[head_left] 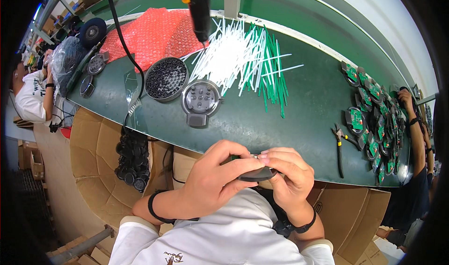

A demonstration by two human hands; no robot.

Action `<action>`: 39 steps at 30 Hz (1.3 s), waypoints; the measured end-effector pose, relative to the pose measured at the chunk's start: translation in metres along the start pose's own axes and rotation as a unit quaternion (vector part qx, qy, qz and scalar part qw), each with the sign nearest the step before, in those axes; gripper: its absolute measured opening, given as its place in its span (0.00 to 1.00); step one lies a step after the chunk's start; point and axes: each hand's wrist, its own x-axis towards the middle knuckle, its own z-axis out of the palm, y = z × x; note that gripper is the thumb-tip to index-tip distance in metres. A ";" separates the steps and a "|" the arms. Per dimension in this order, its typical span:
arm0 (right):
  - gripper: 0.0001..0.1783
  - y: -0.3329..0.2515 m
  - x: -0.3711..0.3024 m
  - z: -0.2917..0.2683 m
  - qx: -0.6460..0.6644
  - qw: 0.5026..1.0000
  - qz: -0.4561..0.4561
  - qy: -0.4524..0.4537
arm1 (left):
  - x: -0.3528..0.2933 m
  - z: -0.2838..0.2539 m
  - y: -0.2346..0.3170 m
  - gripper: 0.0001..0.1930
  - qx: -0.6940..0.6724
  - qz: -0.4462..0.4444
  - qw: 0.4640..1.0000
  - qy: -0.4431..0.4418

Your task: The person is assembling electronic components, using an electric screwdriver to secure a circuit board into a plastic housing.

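In front of my chest, just off the table's near edge, both hands hold a dark plastic housing (258, 174). My left hand (220, 171) wraps its fingers around one side of it. My right hand (291, 171) grips the other side, thumb and fingertips meeting the left fingers at the top. Whatever lies under those fingertips is mostly hidden. Beyond my hands a grey round fixture (201, 98) with several dark pegs lies on the green table (290, 134). A round tin (154, 94) filled with small black screws stands beside it.
A power screwdriver (198, 17) hangs over white and green strips (234, 54). Red bubble wrap (149, 33) lies at the back left. Cutting pliers (340, 150) sit near a heap of housings with green circuit boards (374, 120). Co-workers are at both sides; a cardboard box (91, 148) stands below left.
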 end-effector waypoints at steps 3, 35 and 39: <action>0.10 0.000 0.001 0.000 -0.002 1.000 -0.009 -0.002 | -0.001 -0.002 -0.001 0.17 -0.005 0.003 1.000 -0.004; 0.15 0.000 0.008 0.004 0.074 0.996 0.055 -0.012 | -0.001 -0.009 -0.002 0.20 0.000 -0.006 0.999 0.039; 0.15 0.001 0.006 0.004 0.083 0.995 0.063 -0.011 | 0.001 -0.010 -0.001 0.20 -0.003 -0.006 0.999 0.040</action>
